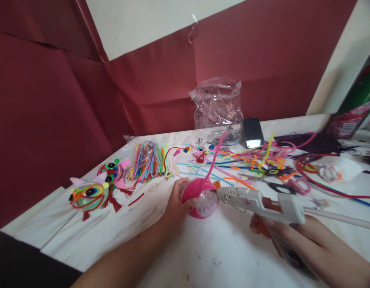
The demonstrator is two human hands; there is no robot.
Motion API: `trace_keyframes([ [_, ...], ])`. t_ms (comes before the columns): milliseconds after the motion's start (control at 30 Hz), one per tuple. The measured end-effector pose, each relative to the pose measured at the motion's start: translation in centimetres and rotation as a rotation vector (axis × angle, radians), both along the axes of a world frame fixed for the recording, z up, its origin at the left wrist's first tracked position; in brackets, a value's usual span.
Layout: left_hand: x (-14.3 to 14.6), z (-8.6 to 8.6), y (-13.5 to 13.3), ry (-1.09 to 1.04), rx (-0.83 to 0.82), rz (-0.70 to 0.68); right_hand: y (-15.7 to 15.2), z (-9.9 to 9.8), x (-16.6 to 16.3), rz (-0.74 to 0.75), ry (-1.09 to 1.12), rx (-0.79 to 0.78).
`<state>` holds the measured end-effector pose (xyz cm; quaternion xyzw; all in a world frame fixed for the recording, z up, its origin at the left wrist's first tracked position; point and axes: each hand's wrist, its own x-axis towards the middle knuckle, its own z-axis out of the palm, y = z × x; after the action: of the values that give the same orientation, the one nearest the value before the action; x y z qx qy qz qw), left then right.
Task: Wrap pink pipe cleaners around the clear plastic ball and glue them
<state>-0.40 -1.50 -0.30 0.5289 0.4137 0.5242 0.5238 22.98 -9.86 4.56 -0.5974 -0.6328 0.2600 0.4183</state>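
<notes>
My left hand (181, 200) grips a clear plastic ball (208, 203) partly wound with pink pipe cleaner (194, 189). A loose end of the pipe cleaner sticks up from the ball, leaning right. In my right hand (296, 236) is a white hot glue gun (251, 200) with an orange trigger, my fingers wrapped round its handle. Its nozzle points left, at the ball's right side; whether it touches I cannot tell. From the back of the gun a long glue stick (338, 217) juts out to the right.
Two decorated ball figures (90, 196) with red tassels stand at the left. Behind my hands lie a bundle of coloured pipe cleaners (149, 162), loose pipe cleaners (233, 158), black-handled scissors (281, 187), a dark box-shaped device (252, 132) and a clear plastic bag (218, 104). Red sheeting (155, 88) lines the wall.
</notes>
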Motion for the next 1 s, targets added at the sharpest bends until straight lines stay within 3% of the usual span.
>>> trace_keyframes([
  [733,-0.2,-0.5,0.3,0.008,0.035,-0.019,0.9,-0.8,0.8,0.124,-0.109,0.095],
  [1000,-0.1,-0.1,-0.1,0.010,0.023,-0.014,-0.1,-0.3,-0.1,0.000,0.052,-0.015],
])
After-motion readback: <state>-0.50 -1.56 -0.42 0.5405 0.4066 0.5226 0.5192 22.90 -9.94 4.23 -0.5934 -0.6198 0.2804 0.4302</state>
